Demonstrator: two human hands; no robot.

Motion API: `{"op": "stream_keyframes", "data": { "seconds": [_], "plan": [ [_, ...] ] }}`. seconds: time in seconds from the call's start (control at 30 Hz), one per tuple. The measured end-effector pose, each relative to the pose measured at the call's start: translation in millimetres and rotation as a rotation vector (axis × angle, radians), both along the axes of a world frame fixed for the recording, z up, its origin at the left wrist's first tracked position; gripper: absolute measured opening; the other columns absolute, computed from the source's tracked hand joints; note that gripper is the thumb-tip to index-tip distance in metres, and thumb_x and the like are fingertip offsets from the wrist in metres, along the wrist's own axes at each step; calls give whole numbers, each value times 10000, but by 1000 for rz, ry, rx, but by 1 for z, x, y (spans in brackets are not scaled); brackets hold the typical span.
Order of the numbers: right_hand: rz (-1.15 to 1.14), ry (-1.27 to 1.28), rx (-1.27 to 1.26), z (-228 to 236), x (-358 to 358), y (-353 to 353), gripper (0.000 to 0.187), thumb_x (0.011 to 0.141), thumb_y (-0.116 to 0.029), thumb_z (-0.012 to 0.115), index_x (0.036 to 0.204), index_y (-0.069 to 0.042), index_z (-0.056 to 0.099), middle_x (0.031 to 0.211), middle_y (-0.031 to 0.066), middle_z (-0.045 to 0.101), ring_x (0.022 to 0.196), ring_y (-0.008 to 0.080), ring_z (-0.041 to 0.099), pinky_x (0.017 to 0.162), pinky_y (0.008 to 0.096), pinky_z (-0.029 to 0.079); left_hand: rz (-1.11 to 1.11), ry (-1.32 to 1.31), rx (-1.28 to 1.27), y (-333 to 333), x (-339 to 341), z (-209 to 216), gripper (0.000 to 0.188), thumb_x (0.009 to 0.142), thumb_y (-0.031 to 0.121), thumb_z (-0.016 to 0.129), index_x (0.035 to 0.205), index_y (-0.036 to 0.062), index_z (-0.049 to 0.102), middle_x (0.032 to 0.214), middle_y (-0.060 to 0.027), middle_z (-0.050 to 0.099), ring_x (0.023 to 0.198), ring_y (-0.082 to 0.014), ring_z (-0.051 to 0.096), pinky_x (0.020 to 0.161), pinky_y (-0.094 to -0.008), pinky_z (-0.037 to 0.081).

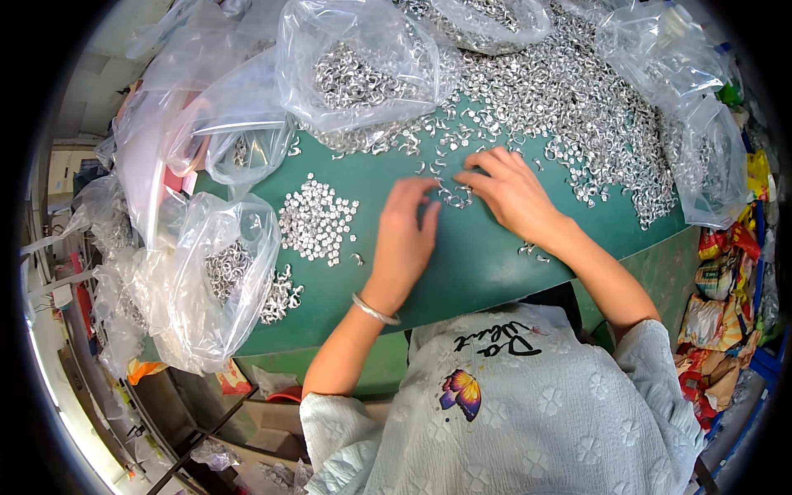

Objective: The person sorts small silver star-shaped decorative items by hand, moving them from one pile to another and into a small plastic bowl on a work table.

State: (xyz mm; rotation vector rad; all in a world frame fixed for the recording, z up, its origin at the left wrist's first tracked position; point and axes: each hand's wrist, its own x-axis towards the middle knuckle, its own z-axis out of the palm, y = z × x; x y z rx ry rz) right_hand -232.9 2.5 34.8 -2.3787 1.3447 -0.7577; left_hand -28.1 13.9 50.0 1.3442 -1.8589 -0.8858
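My left hand, slightly blurred, hovers over the green tabletop with its thumb apart from its curled fingers. A silver bangle circles that wrist. My right hand is opposite, open, its fingers spread and bent downward. Between the hands lies a little cluster of small silver metal hook-shaped pieces, which the fingertips of both hands are close to; whether they touch is hard to see. Left of my left hand, many small silver pieces lie in a flat patch, looking blocky from above.
A wide heap of silver pieces covers the table's back and right. Clear plastic bags holding more pieces stand at the back, left and right. A few loose pieces lie beside my right wrist. Colourful packets fill the far right.
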Motion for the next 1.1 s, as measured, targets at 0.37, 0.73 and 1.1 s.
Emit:
{"op": "stream_keyframes", "data": {
  "seconds": [0.37, 0.73, 1.1],
  "plan": [
    [-31, 15, 122, 1, -19, 10, 116, 806, -34, 672, 915, -35, 632, 901, 79, 588, 896, 264, 545, 823, 393, 419, -57, -200, 14, 52, -3, 0, 318, 823, 3, 663, 1131, 7, 588, 1022, -138, 589, 893, -292, 581, 800, -376, 484],
    [-145, 94, 115, 3, -13, 22, 192, 765, -79, 711, 932, -53, 621, 935, 79, 581, 919, 281, 540, 788, 393, 426, 62, -404, -140, 25, -34, -18, 331, 815, 60, 679, 1125, 59, 564, 1131, -122, 515, 1014, -314, 502, 828, -399, 381],
    [-82, 9, 213, 7, -4, 16, 190, 814, -38, 644, 989, -22, 573, 1006, 136, 536, 935, 342, 568, 780, 426, 472, 15, -404, -149, 26, -32, -19, 311, 820, 58, 676, 1121, 69, 596, 1103, -112, 525, 1021, -291, 508, 832, -390, 374]
  ]
}}
